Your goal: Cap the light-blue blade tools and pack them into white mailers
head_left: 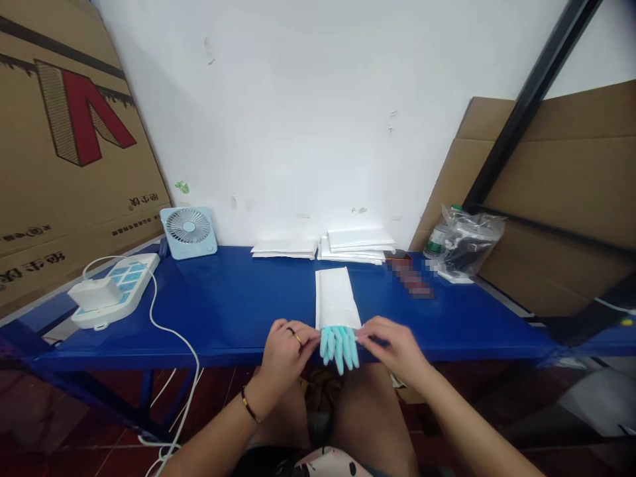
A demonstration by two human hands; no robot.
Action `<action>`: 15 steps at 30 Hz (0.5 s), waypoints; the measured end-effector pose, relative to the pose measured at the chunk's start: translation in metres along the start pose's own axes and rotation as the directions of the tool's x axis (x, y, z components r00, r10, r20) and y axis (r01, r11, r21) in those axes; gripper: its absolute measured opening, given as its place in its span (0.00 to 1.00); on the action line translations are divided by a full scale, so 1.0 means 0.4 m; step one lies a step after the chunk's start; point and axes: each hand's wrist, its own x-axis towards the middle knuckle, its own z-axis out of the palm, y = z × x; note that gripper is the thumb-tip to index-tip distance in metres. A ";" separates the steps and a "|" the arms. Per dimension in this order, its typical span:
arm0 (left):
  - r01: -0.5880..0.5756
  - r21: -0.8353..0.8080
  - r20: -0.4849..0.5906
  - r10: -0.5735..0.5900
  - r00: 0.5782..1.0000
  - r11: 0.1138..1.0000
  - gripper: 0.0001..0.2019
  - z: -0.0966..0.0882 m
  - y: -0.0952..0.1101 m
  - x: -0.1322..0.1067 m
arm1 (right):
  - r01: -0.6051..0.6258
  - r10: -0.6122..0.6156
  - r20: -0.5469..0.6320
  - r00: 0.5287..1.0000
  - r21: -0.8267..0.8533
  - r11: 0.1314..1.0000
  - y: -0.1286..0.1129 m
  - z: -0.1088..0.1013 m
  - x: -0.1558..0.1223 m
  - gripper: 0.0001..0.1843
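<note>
A white padded envelope (335, 297) lies lengthwise on the blue table (233, 305), its open end at the near edge. The fingers of a light blue glove (339, 346) stick out of that opening and hang past the table edge. My left hand (287, 351), with a ring and a bracelet, pinches the envelope's left corner. My right hand (390, 343) pinches the right corner of the opening. Both hands have their fingers closed on the envelope's mouth.
Two stacks of white envelopes (322, 246) lie at the back against the wall. A small blue fan (188, 232) and a white power strip (116, 289) with a cable sit at the left. A plastic bag (464, 245) lies at the right. Cardboard boxes (69, 146) flank the table.
</note>
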 end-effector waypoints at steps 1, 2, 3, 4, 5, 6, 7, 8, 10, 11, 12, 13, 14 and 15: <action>0.003 0.005 -0.015 -0.003 1.000 1.000 0.12 -0.026 0.004 0.036 | -0.022 0.022 -0.021 1.000 0.014 1.000 -0.010 -0.025 0.030 0.09; 0.005 0.013 -0.040 -0.005 0.999 1.000 0.12 -0.055 0.008 0.078 | -0.047 0.047 -0.070 0.996 0.013 0.999 -0.019 -0.052 0.065 0.09; 0.013 0.022 -0.062 -0.011 0.998 1.000 0.11 -0.085 0.012 0.123 | -0.070 0.070 -0.110 0.991 0.010 0.998 -0.028 -0.080 0.103 0.08; 0.027 0.022 -0.095 -0.025 0.995 0.999 0.10 -0.115 0.015 0.170 | -0.080 0.082 -0.138 0.987 0.017 0.997 -0.035 -0.109 0.143 0.09; 0.030 0.001 -0.120 -0.030 0.992 1.000 0.10 -0.142 0.018 0.214 | -0.081 0.084 -0.161 0.983 0.020 0.996 -0.041 -0.136 0.181 0.10; 0.031 -0.042 -0.155 -0.038 0.987 0.999 0.11 -0.166 0.021 0.255 | -0.078 0.079 -0.185 0.979 0.017 0.997 -0.047 -0.161 0.217 0.12; 0.031 -0.086 -0.185 -0.046 0.982 0.996 0.11 -0.187 0.023 0.291 | -0.088 0.088 -0.215 0.973 0.010 0.996 -0.051 -0.182 0.249 0.13; 0.024 -0.115 -0.216 -0.049 0.975 0.993 0.11 -0.203 0.025 0.320 | -0.092 0.091 -0.235 0.968 0.006 0.996 -0.055 -0.200 0.276 0.13; -0.006 -0.162 -0.259 -0.037 0.965 0.987 0.12 -0.223 0.027 0.359 | -0.068 0.062 -0.269 0.961 -0.012 0.998 -0.062 -0.224 0.314 0.13; -0.021 -0.175 -0.276 -0.028 0.961 0.984 0.11 -0.229 0.028 0.371 | -0.049 0.040 -0.281 0.959 -0.024 0.999 -0.065 -0.232 0.325 0.12; -0.035 -0.185 -0.290 -0.020 0.957 0.982 0.11 -0.232 0.028 0.379 | -0.030 0.018 -0.295 0.955 -0.036 0.999 -0.066 -0.237 0.334 0.12; -0.047 -0.189 -0.299 -0.012 0.954 0.981 0.10 -0.233 0.028 0.385 | -0.016 0.000 -0.306 0.952 -0.048 0.999 -0.067 -0.240 0.340 0.11; -0.055 -0.190 -0.306 -0.006 0.952 0.980 0.10 -0.234 0.028 0.390 | -0.006 -0.012 -0.312 0.950 -0.056 0.998 -0.067 -0.242 0.344 0.11; -0.062 -0.191 -0.311 -0.001 0.950 0.980 0.10 -0.235 0.027 0.395 | 0.003 -0.022 -0.317 0.948 -0.061 0.998 -0.066 -0.243 0.347 0.11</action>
